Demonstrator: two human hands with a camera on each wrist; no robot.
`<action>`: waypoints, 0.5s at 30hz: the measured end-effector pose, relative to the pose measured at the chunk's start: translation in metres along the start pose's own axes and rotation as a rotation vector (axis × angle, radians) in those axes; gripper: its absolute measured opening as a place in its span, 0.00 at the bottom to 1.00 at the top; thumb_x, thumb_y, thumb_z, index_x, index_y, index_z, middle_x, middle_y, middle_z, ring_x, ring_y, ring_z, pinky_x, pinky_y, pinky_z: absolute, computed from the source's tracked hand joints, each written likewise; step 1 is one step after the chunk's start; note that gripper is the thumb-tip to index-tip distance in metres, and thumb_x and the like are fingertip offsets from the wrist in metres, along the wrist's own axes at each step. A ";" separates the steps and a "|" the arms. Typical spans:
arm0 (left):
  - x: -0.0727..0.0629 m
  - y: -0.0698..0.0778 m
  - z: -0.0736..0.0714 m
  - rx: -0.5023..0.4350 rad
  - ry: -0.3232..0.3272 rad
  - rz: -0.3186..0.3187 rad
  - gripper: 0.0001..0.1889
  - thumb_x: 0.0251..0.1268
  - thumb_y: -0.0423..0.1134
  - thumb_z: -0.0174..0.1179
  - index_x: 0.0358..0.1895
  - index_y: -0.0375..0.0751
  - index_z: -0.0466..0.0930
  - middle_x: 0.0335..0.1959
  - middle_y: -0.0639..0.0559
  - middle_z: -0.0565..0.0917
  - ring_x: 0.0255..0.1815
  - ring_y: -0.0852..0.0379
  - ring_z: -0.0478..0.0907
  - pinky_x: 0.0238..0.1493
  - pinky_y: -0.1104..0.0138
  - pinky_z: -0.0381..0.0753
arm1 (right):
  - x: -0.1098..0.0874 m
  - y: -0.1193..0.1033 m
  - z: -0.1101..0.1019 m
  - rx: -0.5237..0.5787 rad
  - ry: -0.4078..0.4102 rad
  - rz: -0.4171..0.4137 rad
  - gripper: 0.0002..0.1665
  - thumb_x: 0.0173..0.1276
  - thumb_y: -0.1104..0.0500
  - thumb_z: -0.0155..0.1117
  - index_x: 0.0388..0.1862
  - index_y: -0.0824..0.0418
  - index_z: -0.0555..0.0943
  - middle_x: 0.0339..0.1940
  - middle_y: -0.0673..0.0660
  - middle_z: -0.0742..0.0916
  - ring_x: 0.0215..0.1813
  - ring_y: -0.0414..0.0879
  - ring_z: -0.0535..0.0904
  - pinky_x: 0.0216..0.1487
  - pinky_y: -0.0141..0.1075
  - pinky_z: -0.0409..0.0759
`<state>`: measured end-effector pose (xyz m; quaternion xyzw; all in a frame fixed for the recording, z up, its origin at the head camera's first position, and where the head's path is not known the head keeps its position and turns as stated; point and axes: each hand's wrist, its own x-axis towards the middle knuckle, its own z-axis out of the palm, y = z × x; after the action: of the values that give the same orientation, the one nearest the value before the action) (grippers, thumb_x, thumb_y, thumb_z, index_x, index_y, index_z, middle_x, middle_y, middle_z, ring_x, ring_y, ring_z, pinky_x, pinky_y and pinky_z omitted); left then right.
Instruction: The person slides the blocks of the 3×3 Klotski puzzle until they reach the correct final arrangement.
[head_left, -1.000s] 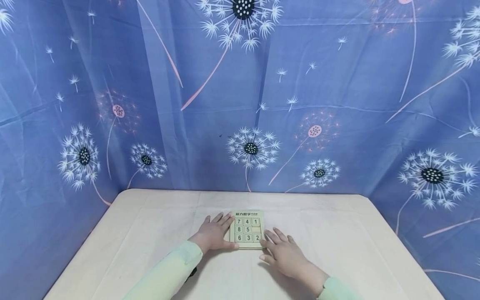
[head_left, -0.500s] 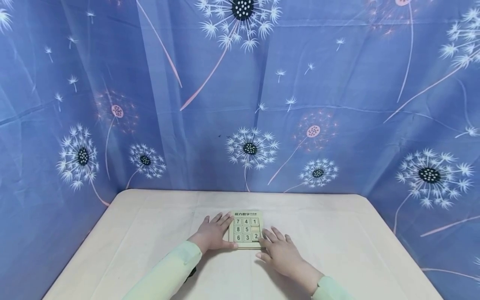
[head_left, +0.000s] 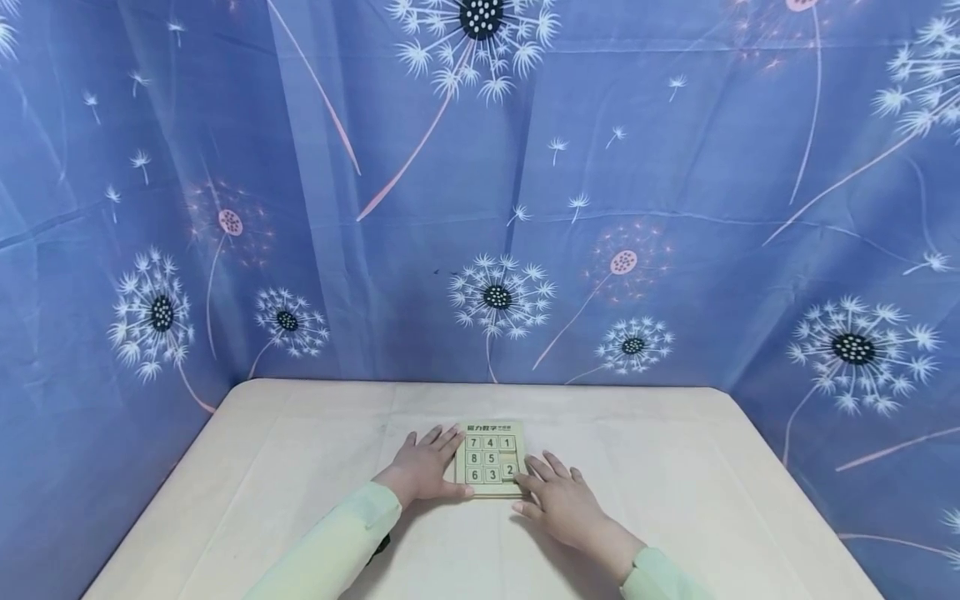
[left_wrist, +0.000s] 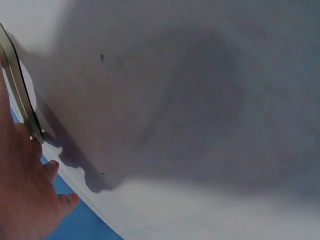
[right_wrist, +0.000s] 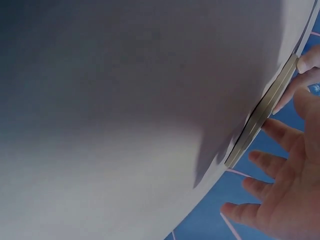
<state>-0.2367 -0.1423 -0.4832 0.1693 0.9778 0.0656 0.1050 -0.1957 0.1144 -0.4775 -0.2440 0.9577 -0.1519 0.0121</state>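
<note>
A pale green number sliding puzzle (head_left: 482, 490) lies flat near the middle of the table. Its tiles read 7 4 1, then 8 5 and a gap, then 6 3 2. Tile 2 (head_left: 510, 471) sits partly up in the gap, out of line with its row. My left hand (head_left: 426, 468) holds the puzzle's left side, thumb at the front corner and index finger near the back corner. My right hand (head_left: 564, 502) reaches in from the right, its index fingertip at tile 2, the other fingers spread. In both wrist views the puzzle (left_wrist: 21, 85) (right_wrist: 262, 110) shows edge-on.
A cream-covered table (head_left: 315, 433) with rounded back corners bears the puzzle. Blue cloth (head_left: 420, 333) printed with dandelions hangs behind and on both sides. A small dark object (head_left: 381, 547) shows beneath the left sleeve.
Tile 2 has slid away from me, from its place in the front row partway into the gap, with my right index finger following. My left hand keeps its place on the puzzle.
</note>
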 end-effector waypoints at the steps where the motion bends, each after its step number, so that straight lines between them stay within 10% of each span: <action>1: 0.000 0.000 0.000 -0.002 0.000 0.000 0.52 0.61 0.74 0.59 0.82 0.48 0.58 0.84 0.53 0.60 0.85 0.46 0.56 0.82 0.40 0.58 | 0.001 0.000 0.000 0.000 0.002 -0.001 0.31 0.71 0.40 0.64 0.63 0.59 0.82 0.73 0.66 0.78 0.77 0.70 0.67 0.68 0.77 0.67; 15: 0.001 -0.001 0.001 0.000 -0.001 -0.005 0.52 0.61 0.74 0.59 0.82 0.48 0.57 0.84 0.53 0.59 0.85 0.46 0.56 0.83 0.40 0.57 | 0.009 0.003 0.002 0.005 0.010 0.006 0.29 0.71 0.42 0.65 0.63 0.58 0.82 0.73 0.67 0.78 0.77 0.71 0.66 0.68 0.77 0.66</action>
<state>-0.2374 -0.1430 -0.4842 0.1670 0.9781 0.0652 0.1056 -0.2054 0.1123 -0.4797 -0.2406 0.9580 -0.1557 0.0083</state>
